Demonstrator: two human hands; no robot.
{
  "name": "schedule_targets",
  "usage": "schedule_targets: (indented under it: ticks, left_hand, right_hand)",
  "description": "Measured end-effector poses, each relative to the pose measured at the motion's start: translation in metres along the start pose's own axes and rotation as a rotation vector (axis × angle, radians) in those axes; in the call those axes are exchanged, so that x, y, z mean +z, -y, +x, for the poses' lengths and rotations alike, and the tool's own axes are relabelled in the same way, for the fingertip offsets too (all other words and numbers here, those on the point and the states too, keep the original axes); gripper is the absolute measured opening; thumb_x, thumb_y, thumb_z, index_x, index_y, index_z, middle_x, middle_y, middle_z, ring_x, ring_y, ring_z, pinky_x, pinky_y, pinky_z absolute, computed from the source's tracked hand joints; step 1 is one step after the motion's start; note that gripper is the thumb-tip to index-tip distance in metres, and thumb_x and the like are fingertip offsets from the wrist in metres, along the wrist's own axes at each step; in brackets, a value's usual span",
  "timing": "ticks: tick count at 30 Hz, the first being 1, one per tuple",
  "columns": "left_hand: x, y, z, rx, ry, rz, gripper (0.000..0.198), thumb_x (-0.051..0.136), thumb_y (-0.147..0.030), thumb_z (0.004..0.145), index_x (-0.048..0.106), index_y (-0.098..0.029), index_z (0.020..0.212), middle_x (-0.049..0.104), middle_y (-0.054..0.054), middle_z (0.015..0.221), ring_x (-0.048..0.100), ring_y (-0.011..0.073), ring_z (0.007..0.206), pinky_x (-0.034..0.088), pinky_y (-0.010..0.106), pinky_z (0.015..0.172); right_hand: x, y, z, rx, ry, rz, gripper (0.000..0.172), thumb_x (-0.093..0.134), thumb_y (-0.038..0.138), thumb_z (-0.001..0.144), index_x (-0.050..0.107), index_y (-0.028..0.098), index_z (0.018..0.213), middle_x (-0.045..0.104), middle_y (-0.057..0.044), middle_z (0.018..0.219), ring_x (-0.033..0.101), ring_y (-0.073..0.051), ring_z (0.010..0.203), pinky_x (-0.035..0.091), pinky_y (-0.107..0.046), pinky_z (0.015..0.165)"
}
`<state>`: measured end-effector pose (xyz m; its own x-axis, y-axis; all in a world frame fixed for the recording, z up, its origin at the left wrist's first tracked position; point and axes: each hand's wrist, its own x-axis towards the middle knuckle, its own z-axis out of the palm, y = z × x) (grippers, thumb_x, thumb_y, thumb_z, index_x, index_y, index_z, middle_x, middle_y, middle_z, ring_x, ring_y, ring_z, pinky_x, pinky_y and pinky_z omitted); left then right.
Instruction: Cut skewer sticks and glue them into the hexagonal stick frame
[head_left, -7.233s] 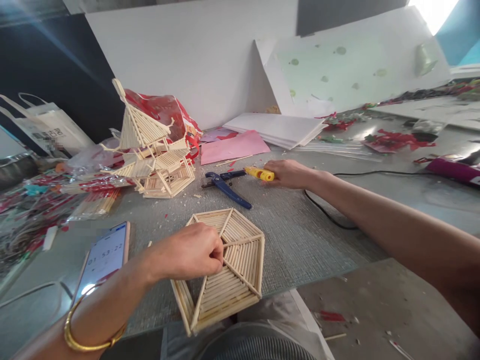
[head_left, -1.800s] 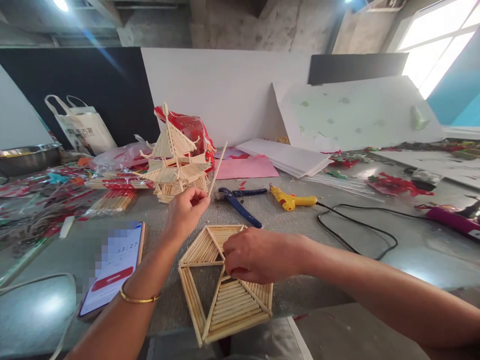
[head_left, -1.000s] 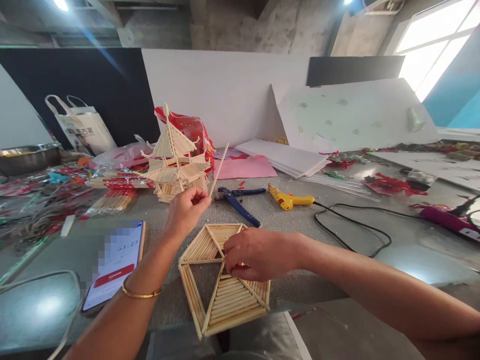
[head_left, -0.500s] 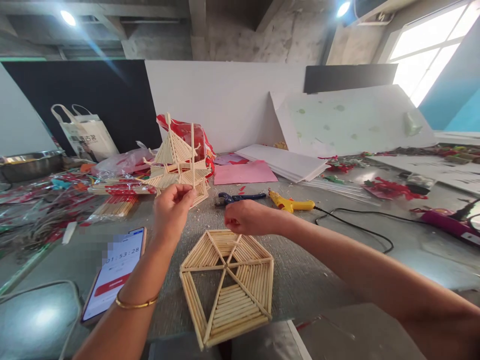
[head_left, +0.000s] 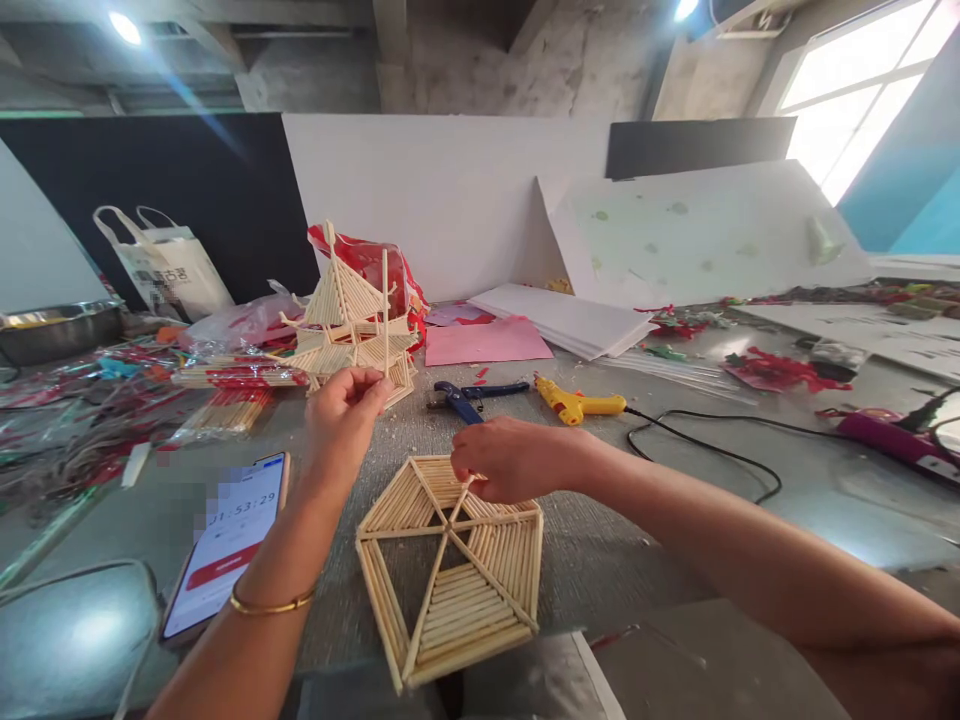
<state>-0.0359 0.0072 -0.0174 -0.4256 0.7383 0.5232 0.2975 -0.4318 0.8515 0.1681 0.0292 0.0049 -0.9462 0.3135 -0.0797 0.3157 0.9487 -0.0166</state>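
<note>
My left hand (head_left: pixel 351 405) is closed round the lower end of an upright wooden stick (head_left: pixel 385 315). My right hand (head_left: pixel 491 462) hangs over the back edge of a flat polygonal frame (head_left: pixel 472 610) of wooden sticks, its fingers bent together; whether anything is between them is hidden. Sticks fill several of the frame's triangular sections, while the left one is mostly open. Beyond my right hand lie blue-handled cutters (head_left: pixel 465 395) and a yellow glue gun (head_left: pixel 577 402). Behind my left hand stands a small tower-like stick model (head_left: pixel 349 300).
A phone (head_left: pixel 229 545) showing a timer lies at the left. Further left are plastic-wrapped stick bundles (head_left: pixel 240 372). Pink paper (head_left: pixel 487 342) and white boards (head_left: pixel 570 318) lie behind. A black cord (head_left: pixel 720 460) runs right to a purple power strip (head_left: pixel 892 436).
My right hand has moved down and slightly nearer, from beside the cutters to above the frame's back edge. The cutters now sit more open and turned. My left hand still holds the stick.
</note>
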Motion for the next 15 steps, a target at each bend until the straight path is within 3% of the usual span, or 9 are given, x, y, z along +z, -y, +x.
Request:
schedule_targets:
  ticks: [4,9,11,13,15]
  left_hand:
    - [-0.002,0.000,0.000,0.030,-0.030,0.023,0.015,0.064,-0.030,0.068,0.062,-0.017,0.076,0.056,-0.003,0.061,0.046,0.0077,0.052,0.036,0.020,0.049]
    - [-0.007,-0.004,0.003,0.102,-0.104,0.057,0.016,0.062,-0.031,0.069,0.061,-0.018,0.078,0.056,-0.003,0.062,0.048,0.0086,0.051,0.037,0.020,0.049]
    - [-0.008,-0.004,0.004,0.103,-0.093,0.201,0.014,0.060,-0.030,0.068,0.062,-0.019,0.077,0.059,-0.002,0.063,0.051,0.0102,0.052,0.038,0.021,0.050]
    - [-0.009,-0.004,0.003,0.071,0.052,0.432,0.008,0.060,-0.025,0.066,0.063,-0.019,0.070,0.061,-0.001,0.061,0.054,0.0126,0.054,0.038,0.023,0.051]
    - [-0.006,-0.004,-0.001,0.067,0.284,0.630,0.005,0.058,-0.019,0.064,0.062,-0.020,0.064,0.062,0.000,0.057,0.055,0.0144,0.053,0.036,0.023,0.051]
  right_hand:
    - [0.006,-0.002,0.007,-0.015,0.025,-0.111,0.019,0.046,0.017,0.078,0.065,0.014,0.079,0.064,-0.008,0.083,0.053,-0.013,0.067,0.029,-0.026,0.053]
    - [-0.002,-0.018,0.038,-0.025,-0.098,-0.071,0.016,0.047,0.016,0.077,0.062,0.015,0.083,0.063,-0.004,0.084,0.052,-0.011,0.068,0.033,-0.024,0.058]
    - [-0.006,-0.022,0.052,0.008,-0.132,-0.123,0.017,0.046,0.014,0.079,0.061,0.014,0.086,0.062,-0.006,0.086,0.052,-0.013,0.071,0.034,-0.025,0.060]
    - [-0.009,-0.023,0.059,0.022,-0.189,-0.243,0.016,0.045,0.013,0.081,0.060,0.012,0.085,0.061,-0.009,0.086,0.052,-0.015,0.074,0.034,-0.028,0.062]
    - [-0.010,-0.020,0.054,0.021,-0.322,-0.377,0.017,0.043,0.014,0.084,0.059,0.011,0.086,0.059,-0.011,0.088,0.050,-0.018,0.079,0.035,-0.030,0.066]
